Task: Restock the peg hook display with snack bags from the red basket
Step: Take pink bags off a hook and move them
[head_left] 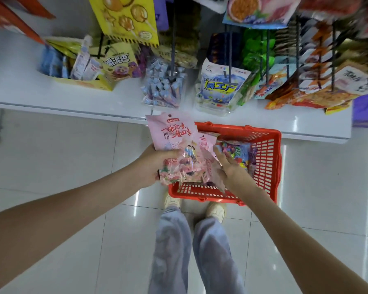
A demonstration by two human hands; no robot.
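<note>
Wide white shelf [51, 96] across the top, and above its right half the peg hook display [267, 58], dark rods crowded with hanging bags. One blue-and-white bag [219, 88] at the front carries chunky yellow block characters. A clear bag of blue-wrapped sweets [164, 88] hangs to its left. On the shelf at left sits an open yellow box [87, 83] with pouches standing in it.

Down on the tiled floor [51, 158], just against the shelf edge, stands the red basket [268, 166]. There's a bag of multicoloured sweets [236, 153] inside, purple packs behind it.

Now the pink snack bag [174, 141]: it is up above the basket's left corner, upright, with big red Chinese characters, a hang hole at the top and a clear window showing pink sweets. The top label is too small to read. The left hand [155, 164] grips its lower part, thumb across the front. A second pink bag [207, 149] is just beside it. The right hand [227, 166] lies against that one, fingers stretched out; grip or mere touch, I cannot tell.
</note>
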